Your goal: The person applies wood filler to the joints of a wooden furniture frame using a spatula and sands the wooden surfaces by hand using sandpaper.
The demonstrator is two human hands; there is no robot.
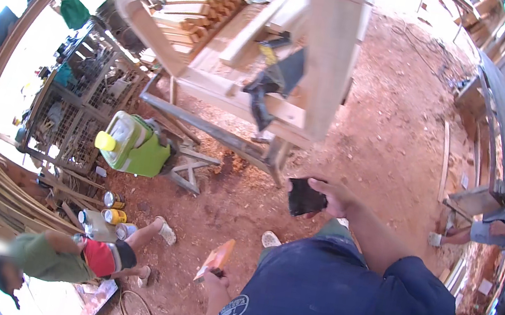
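Left hand [216, 282]: fingers gripping orange piece [222, 254], near end
Right hand [337, 199]: fingers gripping black block [306, 199], right side
Wooden frame [329, 59]: far, apparently raised for easy reach

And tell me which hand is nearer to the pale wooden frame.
Right: in the picture, the right hand is just below the pale wooden frame; the left hand is much farther down and to the left.
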